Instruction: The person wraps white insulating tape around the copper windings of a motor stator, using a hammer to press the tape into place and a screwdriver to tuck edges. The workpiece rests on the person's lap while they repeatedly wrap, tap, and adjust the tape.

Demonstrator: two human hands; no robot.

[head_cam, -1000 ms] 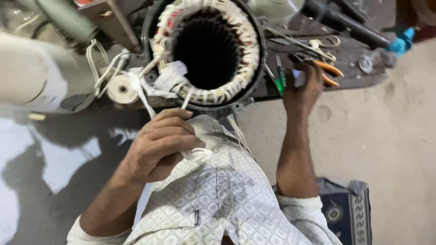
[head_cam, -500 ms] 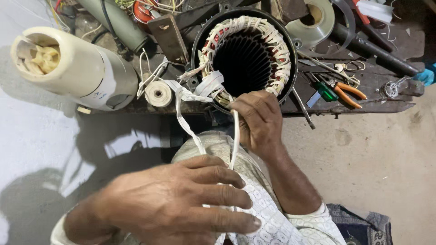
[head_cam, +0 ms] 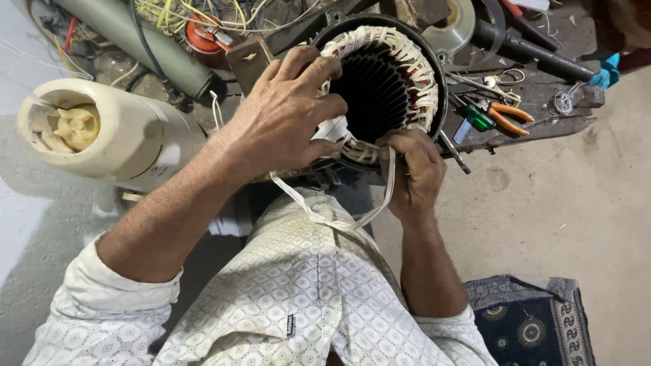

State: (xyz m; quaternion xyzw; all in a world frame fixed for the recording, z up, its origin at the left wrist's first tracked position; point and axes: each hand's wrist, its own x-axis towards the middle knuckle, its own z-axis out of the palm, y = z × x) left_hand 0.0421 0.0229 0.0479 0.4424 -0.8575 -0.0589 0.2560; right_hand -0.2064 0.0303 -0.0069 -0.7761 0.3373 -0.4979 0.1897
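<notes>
Two hands are on the motor stator (head_cam: 380, 88), which sits on the cluttered tabletop (head_cam: 542, 125) with its round opening facing up at me, so its long axis runs roughly toward my head. My left hand (head_cam: 285, 115) lies against the rim from about nine o'clock, fingers spread over the white-taped winding, thumb pressing a folded bit of white tape (head_cam: 325, 215) near the lower edge. Its grip is loose and fairly wide, resting more than clamping. My right hand (head_cam: 413, 173) sits at six o'clock of the ring, closed in a narrow grip on the same tape where it meets the winding.

From the right hand the tape drops toward my lap, loops across, and rises back to the left hand, so the slack hangs between both hands below the stator. The right hand is the nearer one to the point where tape meets coil.

Seen from above, the stator has a dark metal shell, a black ribbed bore, and a ring of copper-coloured coils bound in cream tape. At three o'clock of it lie orange-handled pliers (head_cam: 508, 115) and a green-handled tool (head_cam: 478, 118); at nine o'clock lies a cream plastic cylinder (head_cam: 115, 135) on its side.
</notes>
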